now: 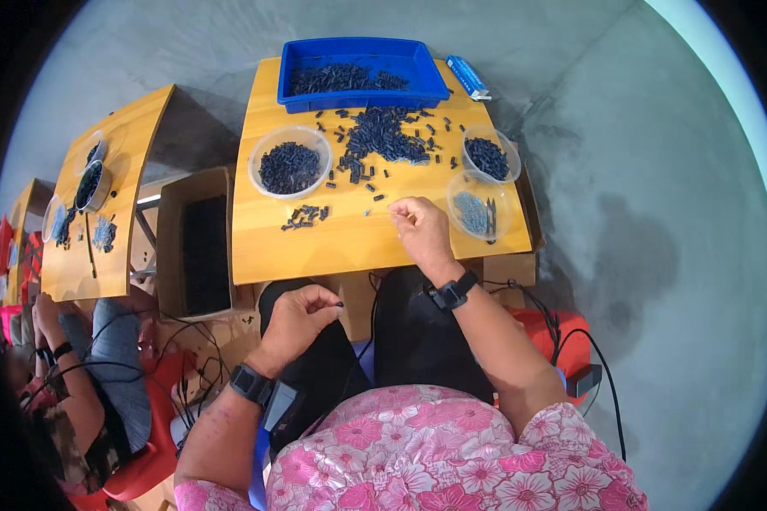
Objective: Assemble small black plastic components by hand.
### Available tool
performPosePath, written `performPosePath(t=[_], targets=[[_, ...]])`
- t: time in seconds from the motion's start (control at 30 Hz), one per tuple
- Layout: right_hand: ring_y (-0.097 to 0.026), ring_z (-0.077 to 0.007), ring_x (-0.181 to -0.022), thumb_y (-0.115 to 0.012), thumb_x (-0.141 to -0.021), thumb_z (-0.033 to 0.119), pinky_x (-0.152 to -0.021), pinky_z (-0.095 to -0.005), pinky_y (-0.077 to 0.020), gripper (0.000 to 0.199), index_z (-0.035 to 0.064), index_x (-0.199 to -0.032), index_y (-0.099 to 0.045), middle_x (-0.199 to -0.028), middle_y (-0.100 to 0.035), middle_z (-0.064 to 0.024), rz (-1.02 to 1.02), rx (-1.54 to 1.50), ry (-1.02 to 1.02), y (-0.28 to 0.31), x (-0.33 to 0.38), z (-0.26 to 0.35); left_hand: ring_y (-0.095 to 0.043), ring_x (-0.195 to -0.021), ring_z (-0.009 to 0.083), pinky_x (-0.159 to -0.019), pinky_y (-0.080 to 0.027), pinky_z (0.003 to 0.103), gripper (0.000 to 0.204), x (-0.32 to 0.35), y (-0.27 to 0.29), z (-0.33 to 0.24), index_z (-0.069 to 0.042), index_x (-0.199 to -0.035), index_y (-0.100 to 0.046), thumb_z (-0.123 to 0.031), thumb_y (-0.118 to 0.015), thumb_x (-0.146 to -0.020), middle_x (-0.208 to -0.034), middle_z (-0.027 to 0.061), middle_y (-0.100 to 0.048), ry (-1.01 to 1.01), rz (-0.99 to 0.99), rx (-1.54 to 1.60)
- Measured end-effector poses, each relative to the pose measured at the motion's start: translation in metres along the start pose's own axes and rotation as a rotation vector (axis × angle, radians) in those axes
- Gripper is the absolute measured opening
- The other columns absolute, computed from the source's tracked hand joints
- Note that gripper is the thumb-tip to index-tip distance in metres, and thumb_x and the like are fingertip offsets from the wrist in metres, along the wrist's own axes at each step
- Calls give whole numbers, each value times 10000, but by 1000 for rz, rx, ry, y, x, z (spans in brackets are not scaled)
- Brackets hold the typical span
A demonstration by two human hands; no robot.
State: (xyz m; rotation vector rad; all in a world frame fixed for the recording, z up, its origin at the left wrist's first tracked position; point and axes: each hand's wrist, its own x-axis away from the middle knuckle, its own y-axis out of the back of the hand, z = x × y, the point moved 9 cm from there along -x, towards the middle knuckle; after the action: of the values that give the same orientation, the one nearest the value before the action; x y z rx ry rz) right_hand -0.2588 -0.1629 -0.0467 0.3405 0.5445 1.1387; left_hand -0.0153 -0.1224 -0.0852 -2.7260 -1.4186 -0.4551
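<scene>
1. Pinching a small dark part (339, 304) between thumb and fingertips, the left hand (298, 319) is held below the near edge of the wooden table (332, 243), over the lap; its fingers are curled inward around that little piece.
2. The right hand (422, 232) is rested on the tabletop near the front edge, fingers bent down with the tips drawn together – whether anything is gripped beneath them cannot be told.
3. A loose heap of dark parts (382, 134) is spread across the middle of the table, just in front of the blue tray (435, 81), which is itself partly filled with the same dark pieces.
4. A round clear bowl (268, 192) full of dark parts is seen to the left of the heap, and a small cluster of parts (305, 216) is lying just in front of it, well to the left of the right hand.
5. Two smaller clear containers are placed on the right side: the far one (490, 129) is holding dark pieces, the near one (464, 230) paler greyish ones – it sits just beside the right hand.
6. A blue packet (468, 77) is lying at the far right corner, beside the tray.
7. An open cardboard box (172, 247) is set to the left of the table, and another person's arm (64, 366) is seen at a neighbouring table beyond it.
</scene>
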Motion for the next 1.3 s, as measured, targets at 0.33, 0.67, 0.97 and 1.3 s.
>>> performPosePath(t=[0.33, 0.67, 0.97, 1.3], targets=[[-633, -312, -798, -639, -794, 17, -723, -387, -506, 107, 32, -897, -662, -871, -640, -151, -112, 211, 43, -12, -56, -25, -580, -687, 59, -633, -487, 215, 75, -3, 8, 22, -9, -900, -665, -45, -694, -841, -766, -5, -643, 136, -28, 97], [-643, -318, -751, -650, -793, 24, -674, -388, -510, 138, 65, -925, -651, -864, -639, -137, -170, 219, 166, -15, -39, 16, -590, -663, 58, -630, -506, 206, 55, -1, 13, 24, -11, -900, -653, 6, -667, -850, -751, 3, -629, 128, -76, 237], [-609, -362, -723, -593, -830, 135, -626, -466, -482, 70, 90, -811, -644, -787, -608, -140, -230, 467, 162, 85, -20, 61, -594, -659, 55, -641, -528, 208, 55, -4, 13, 31, -14, -890, -646, 24, -656, -853, -760, -4, -628, 107, -80, 252], [-648, -369, -798, -615, -784, 150, -690, -457, -511, 124, 91, -811, -720, -827, -676, -177, 49, 774, -222, 115, -38, -44, -589, -649, 53, -626, -517, 201, 43, -6, 9, 25, -14, -879, -647, 14, -662, -851, -746, -7, -625, 120, -81, 197]])
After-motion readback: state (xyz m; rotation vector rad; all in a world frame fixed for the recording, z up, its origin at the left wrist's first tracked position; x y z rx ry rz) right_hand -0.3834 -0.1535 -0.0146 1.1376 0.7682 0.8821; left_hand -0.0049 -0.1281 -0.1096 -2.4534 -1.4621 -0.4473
